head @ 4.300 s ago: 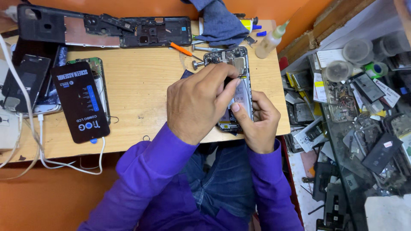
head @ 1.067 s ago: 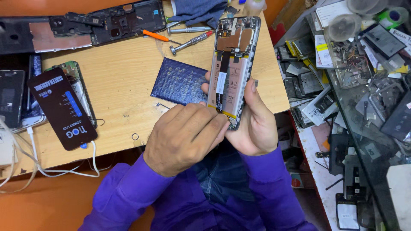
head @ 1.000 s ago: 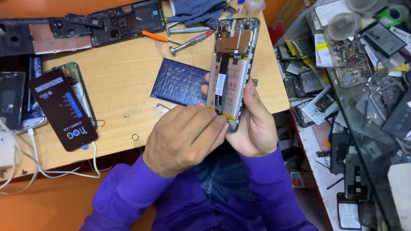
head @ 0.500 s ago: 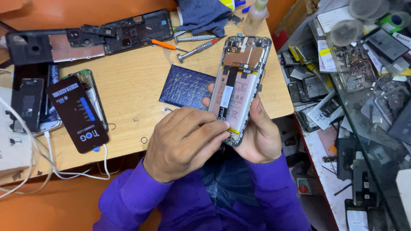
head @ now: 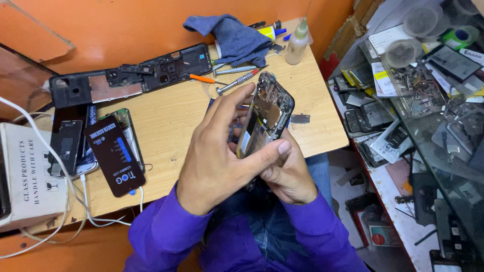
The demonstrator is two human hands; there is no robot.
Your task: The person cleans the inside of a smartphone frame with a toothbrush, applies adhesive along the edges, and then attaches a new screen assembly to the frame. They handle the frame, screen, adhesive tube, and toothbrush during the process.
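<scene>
left hand (head: 214, 161) + right hand (head: 290, 174) | grip glossy black rectangular phone frame (head: 267, 113)

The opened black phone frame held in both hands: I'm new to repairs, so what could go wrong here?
1. The opened black phone frame is held tilted above the person's lap, past the wooden table edge; a slip could drop it.
2. The left hand and right hand press near bare circuitry, which could be damaged.

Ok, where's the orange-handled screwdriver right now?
In the head view the orange-handled screwdriver lies on the wooden table toward its far edge, just right of the black phone frame and left of the silver screwdriver.
</scene>
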